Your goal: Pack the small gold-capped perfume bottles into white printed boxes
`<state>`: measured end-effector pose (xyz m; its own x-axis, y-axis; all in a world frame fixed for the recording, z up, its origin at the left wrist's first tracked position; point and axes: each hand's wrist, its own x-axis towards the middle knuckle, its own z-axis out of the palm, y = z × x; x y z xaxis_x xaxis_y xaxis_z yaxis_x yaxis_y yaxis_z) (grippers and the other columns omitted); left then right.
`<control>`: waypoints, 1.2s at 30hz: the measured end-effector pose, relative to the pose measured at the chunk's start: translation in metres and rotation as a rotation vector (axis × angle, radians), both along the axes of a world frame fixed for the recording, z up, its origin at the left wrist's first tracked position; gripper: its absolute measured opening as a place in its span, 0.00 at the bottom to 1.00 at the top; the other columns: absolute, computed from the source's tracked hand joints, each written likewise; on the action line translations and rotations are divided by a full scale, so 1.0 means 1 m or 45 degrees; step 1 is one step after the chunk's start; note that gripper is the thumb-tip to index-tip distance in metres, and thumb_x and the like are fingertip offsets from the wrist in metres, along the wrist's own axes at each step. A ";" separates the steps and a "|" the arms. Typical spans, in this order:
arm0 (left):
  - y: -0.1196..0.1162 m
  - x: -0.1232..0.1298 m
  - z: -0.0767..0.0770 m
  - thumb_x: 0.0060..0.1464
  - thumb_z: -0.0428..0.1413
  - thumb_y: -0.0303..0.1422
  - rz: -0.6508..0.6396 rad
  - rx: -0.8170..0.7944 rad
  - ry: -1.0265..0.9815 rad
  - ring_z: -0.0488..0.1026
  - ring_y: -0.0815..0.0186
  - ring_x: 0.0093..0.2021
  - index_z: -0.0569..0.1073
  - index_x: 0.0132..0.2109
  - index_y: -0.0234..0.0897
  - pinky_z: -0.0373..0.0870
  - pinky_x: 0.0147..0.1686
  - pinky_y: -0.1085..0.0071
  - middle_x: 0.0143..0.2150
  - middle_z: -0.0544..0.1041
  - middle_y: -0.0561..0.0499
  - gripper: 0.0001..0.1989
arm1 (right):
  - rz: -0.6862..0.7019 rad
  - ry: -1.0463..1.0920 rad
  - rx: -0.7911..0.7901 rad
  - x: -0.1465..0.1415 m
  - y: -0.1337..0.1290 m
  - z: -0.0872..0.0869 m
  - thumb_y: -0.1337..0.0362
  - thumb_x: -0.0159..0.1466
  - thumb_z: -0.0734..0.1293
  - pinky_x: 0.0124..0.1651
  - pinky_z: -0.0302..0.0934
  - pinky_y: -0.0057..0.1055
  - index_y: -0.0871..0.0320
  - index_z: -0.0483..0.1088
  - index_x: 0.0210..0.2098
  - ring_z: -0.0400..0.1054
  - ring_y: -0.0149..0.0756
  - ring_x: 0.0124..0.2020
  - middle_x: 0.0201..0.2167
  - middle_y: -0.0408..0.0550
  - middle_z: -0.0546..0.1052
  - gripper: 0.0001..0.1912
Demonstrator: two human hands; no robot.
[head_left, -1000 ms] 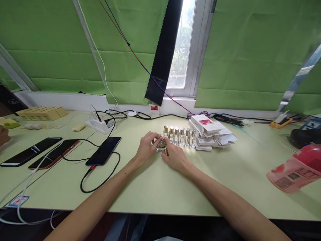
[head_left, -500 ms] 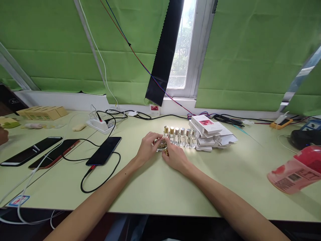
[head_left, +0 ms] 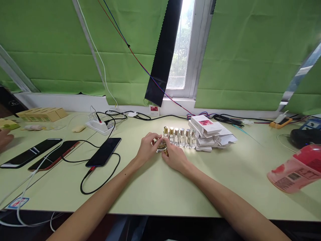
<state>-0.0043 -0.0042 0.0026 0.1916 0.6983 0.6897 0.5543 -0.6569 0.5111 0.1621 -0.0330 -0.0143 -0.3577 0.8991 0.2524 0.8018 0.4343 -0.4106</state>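
Left hand (head_left: 147, 147), right hand (head_left: 175, 156) both pinched on bottle (head_left: 161, 147); best kept steady, clear of vials (head_left: 182, 138) far right.

Through the head camera I have both bare arms reaching forward, the left forearm (head_left: 107, 192) and right forearm (head_left: 220, 192) slanting inward. My left hand (head_left: 147, 147) arches, thumb and fingertips drawn close together; my right hand (head_left: 176, 157) has its index finger pointing toward them, the other fingers curled under.
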 end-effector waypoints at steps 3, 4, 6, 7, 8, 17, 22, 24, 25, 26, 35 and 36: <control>0.001 0.001 -0.002 0.62 0.57 0.33 -0.012 0.007 -0.033 0.74 0.66 0.35 0.78 0.37 0.39 0.72 0.32 0.70 0.35 0.81 0.50 0.07 | -0.002 -0.008 -0.008 0.000 0.000 0.000 0.65 0.67 0.59 0.34 0.52 0.32 0.57 0.53 0.63 0.72 0.42 0.35 0.35 0.48 0.77 0.26; 0.001 0.001 -0.002 0.62 0.57 0.33 -0.020 0.013 -0.042 0.74 0.66 0.36 0.78 0.37 0.39 0.72 0.31 0.70 0.35 0.81 0.50 0.07 | -0.002 -0.012 -0.011 0.000 -0.001 0.001 0.64 0.67 0.59 0.34 0.52 0.32 0.58 0.53 0.64 0.72 0.42 0.35 0.35 0.48 0.77 0.26; 0.001 0.001 -0.004 0.63 0.56 0.33 -0.037 0.029 -0.048 0.74 0.65 0.36 0.78 0.38 0.39 0.72 0.32 0.71 0.35 0.81 0.50 0.06 | -0.006 -0.021 -0.012 0.000 -0.001 0.001 0.64 0.67 0.59 0.34 0.52 0.32 0.58 0.53 0.63 0.72 0.42 0.35 0.35 0.48 0.77 0.25; 0.001 0.001 -0.005 0.63 0.56 0.33 -0.044 0.041 -0.052 0.74 0.65 0.36 0.78 0.38 0.39 0.72 0.32 0.70 0.36 0.81 0.50 0.06 | -0.009 -0.025 -0.010 0.000 -0.001 0.001 0.64 0.68 0.59 0.34 0.52 0.32 0.58 0.53 0.63 0.72 0.42 0.34 0.36 0.48 0.77 0.25; 0.001 0.001 -0.005 0.63 0.56 0.33 -0.048 0.054 -0.049 0.74 0.65 0.36 0.78 0.38 0.39 0.72 0.32 0.70 0.35 0.81 0.50 0.07 | -0.010 -0.028 -0.009 0.000 -0.001 0.001 0.64 0.68 0.59 0.34 0.52 0.32 0.58 0.53 0.63 0.72 0.42 0.34 0.36 0.48 0.77 0.25; 0.003 0.001 -0.007 0.65 0.54 0.32 -0.028 0.169 0.092 0.71 0.65 0.34 0.76 0.37 0.39 0.70 0.32 0.69 0.34 0.79 0.50 0.08 | -0.011 -0.042 -0.022 0.001 -0.001 0.003 0.64 0.68 0.59 0.34 0.53 0.32 0.58 0.52 0.64 0.72 0.42 0.35 0.37 0.49 0.77 0.25; 0.003 0.002 0.000 0.62 0.54 0.31 -0.012 0.079 0.123 0.72 0.66 0.33 0.75 0.35 0.39 0.70 0.31 0.69 0.32 0.79 0.51 0.08 | -0.005 -0.036 -0.027 0.001 -0.001 0.003 0.64 0.67 0.59 0.34 0.52 0.32 0.58 0.53 0.63 0.72 0.42 0.35 0.36 0.49 0.77 0.25; 0.003 0.002 0.004 0.62 0.54 0.33 -0.017 0.009 0.099 0.73 0.65 0.34 0.76 0.35 0.39 0.71 0.30 0.70 0.32 0.79 0.51 0.08 | -0.003 -0.032 -0.019 0.001 -0.001 0.002 0.64 0.67 0.59 0.34 0.52 0.32 0.58 0.53 0.63 0.72 0.42 0.35 0.36 0.49 0.77 0.26; 0.002 0.002 0.005 0.62 0.54 0.34 -0.019 -0.022 0.081 0.74 0.65 0.34 0.76 0.35 0.39 0.71 0.30 0.70 0.32 0.79 0.50 0.08 | -0.001 -0.029 -0.016 0.001 0.000 0.002 0.64 0.67 0.59 0.34 0.52 0.32 0.58 0.53 0.64 0.72 0.42 0.35 0.37 0.49 0.77 0.26; 0.002 0.002 0.006 0.61 0.55 0.35 -0.022 -0.049 0.058 0.74 0.65 0.33 0.76 0.34 0.39 0.71 0.30 0.70 0.32 0.79 0.50 0.09 | 0.001 -0.025 -0.015 0.002 0.000 0.001 0.64 0.67 0.59 0.34 0.52 0.32 0.58 0.53 0.64 0.72 0.42 0.34 0.37 0.49 0.77 0.26; -0.001 0.009 0.002 0.61 0.56 0.37 -0.014 -0.136 -0.135 0.73 0.67 0.30 0.77 0.33 0.38 0.70 0.31 0.70 0.32 0.80 0.52 0.10 | 0.005 -0.019 -0.028 0.002 -0.001 0.003 0.64 0.67 0.59 0.34 0.53 0.32 0.57 0.53 0.65 0.71 0.42 0.35 0.36 0.48 0.77 0.27; -0.002 0.009 0.001 0.61 0.55 0.37 -0.007 -0.113 -0.126 0.73 0.67 0.30 0.76 0.33 0.38 0.70 0.31 0.70 0.32 0.80 0.52 0.10 | 0.007 -0.020 -0.027 0.002 -0.001 0.003 0.64 0.67 0.59 0.34 0.53 0.32 0.57 0.53 0.65 0.71 0.42 0.34 0.36 0.48 0.77 0.27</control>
